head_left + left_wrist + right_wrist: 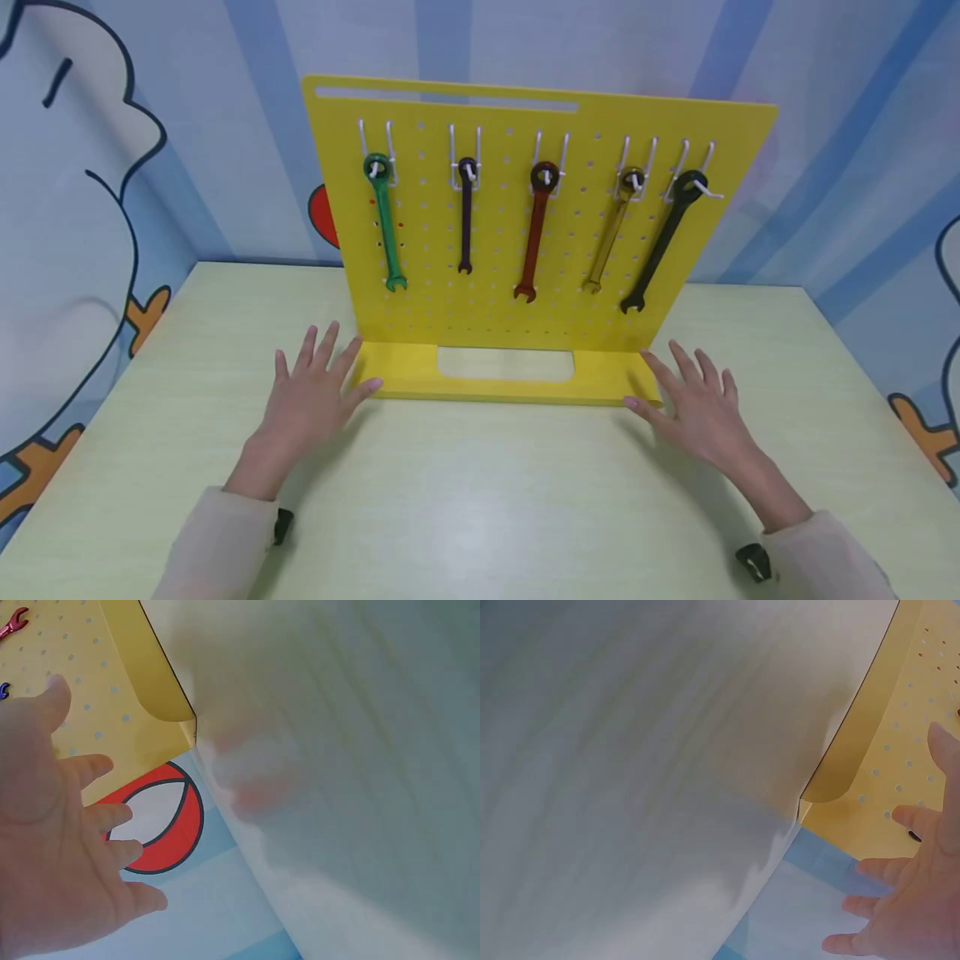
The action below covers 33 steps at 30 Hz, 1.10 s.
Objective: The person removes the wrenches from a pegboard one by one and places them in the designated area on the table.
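A yellow pegboard (pixel 495 321) stands upright on the table, with several combination wrenches hanging from its white hooks. From left to right hang a green wrench (pixel 387 229), a small dark purple wrench (pixel 466 221), a red-brown wrench (pixel 534 237), a gold wrench (pixel 611 233) and a black wrench (pixel 660 246). My left hand (pixel 307 400) is spread beside the left end of the board's base (pixel 502 390), thumb close to its front edge. At the base's right end my right hand (pixel 701 408) has its fingers spread too. Both hold nothing; contact with the base is unclear.
The pale wood-look table (pixel 480 500) extends around the board. Behind and at the sides are blue striped walls (pixel 525 42) with cartoon figures. The base has a cut-out in its middle, through which the tabletop shows.
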Tool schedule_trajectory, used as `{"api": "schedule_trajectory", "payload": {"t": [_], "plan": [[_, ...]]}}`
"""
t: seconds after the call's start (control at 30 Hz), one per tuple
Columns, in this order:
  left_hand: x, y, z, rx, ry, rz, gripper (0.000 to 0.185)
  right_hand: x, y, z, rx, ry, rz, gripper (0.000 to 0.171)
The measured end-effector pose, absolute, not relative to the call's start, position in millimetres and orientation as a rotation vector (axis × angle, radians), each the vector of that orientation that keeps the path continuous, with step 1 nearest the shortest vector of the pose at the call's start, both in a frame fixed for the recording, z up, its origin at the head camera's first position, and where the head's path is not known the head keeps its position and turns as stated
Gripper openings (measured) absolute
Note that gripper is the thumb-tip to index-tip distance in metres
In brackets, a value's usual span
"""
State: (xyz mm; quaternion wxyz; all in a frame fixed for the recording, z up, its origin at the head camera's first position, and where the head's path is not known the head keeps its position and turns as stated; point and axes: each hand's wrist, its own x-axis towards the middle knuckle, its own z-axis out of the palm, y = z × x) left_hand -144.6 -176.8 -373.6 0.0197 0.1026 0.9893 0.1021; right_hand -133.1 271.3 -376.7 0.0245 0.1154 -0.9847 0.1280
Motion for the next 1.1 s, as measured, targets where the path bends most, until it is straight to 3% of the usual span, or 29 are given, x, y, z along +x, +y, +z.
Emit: {"api": "schedule_trajectory", "payload": {"t": [0.27, 0.6, 1.1], "plan": [[-162, -185, -368, 0.262, 3.066, 0.642, 0.073, -135, 273, -375, 0.367, -3.044, 0.461, 0.072], [-189, -191, -362, 0.112, 2.826, 1.23, 0.052, -135, 274, -375, 0.357, -3.056, 0.495, 0.069], [-215, -175, -357, -0.178, 2.745, 1.453, 0.035, -137, 275, -375, 0.371, -3.068, 0.513, 0.068]]}}
